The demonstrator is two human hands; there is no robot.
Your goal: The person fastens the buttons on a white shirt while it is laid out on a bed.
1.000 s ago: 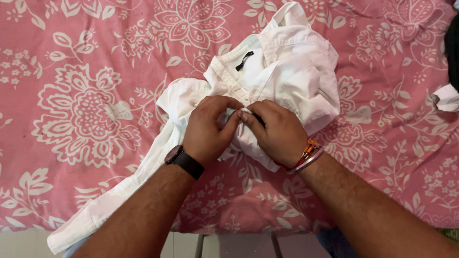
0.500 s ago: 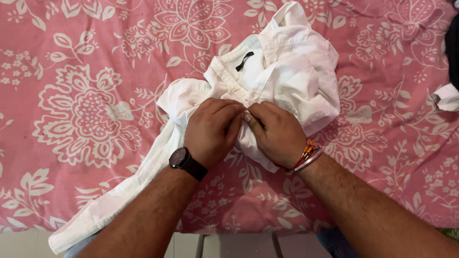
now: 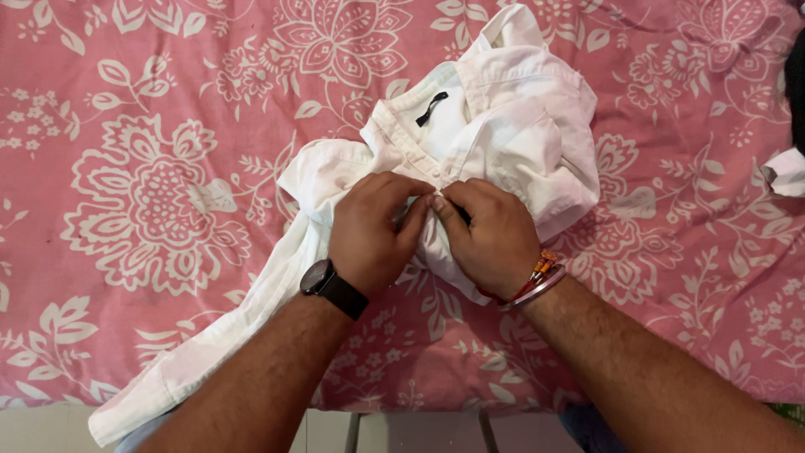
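Here, white shirt (image 3: 495,126) lies crumpled mid-sheet (image 3: 142,168), pink floral, one sleeve trailing to near edge. Left hand (image 3: 369,231) and right hand (image 3: 490,235) meet fingertip to fingertip, both pinched on shirt's front placket.

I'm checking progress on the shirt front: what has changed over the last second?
Little. The left hand rolled slightly, its watch now facing up more. Both hands stay pinched together on the white shirt placket, the right hand barely moving. The shirt and pink floral sheet lie as before.
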